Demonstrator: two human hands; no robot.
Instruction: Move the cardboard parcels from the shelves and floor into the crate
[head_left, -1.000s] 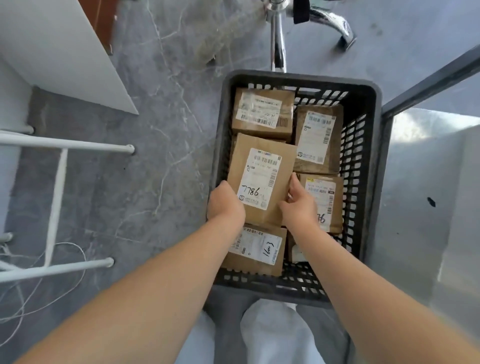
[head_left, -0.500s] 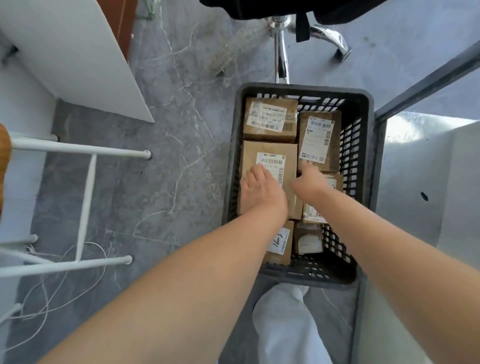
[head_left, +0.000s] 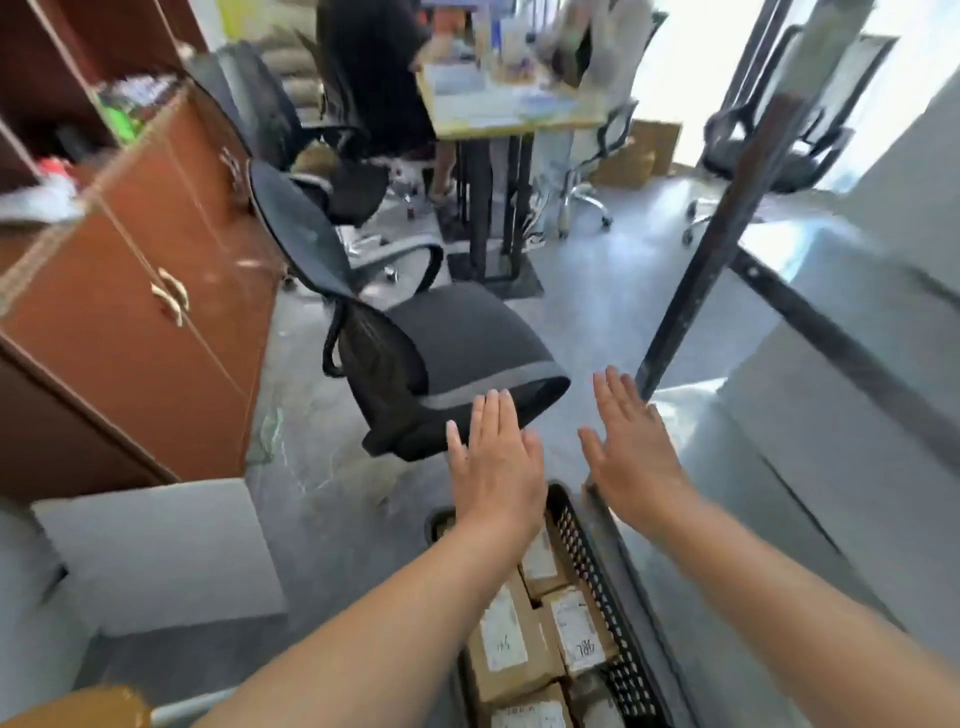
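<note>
The black plastic crate (head_left: 597, 582) stands on the floor at the bottom centre, partly hidden under my forearms. Several brown cardboard parcels (head_left: 506, 644) with white labels lie inside it. My left hand (head_left: 493, 462) is raised above the crate's far end, palm down, fingers spread, holding nothing. My right hand (head_left: 631, 447) hovers beside it to the right, also flat and empty. Both hands are apart from the parcels.
A black office chair (head_left: 441, 353) stands just beyond my hands. A brown cabinet (head_left: 140, 312) is at the left, a white box (head_left: 156, 551) below it. A dark metal shelf post (head_left: 711, 234) and grey shelf board (head_left: 841, 441) rise at right. A desk (head_left: 498, 114) stands far back.
Both hands have let go of the parcel in the crate and lifted up, open. The view has swung upward from the crate to the room.
</note>
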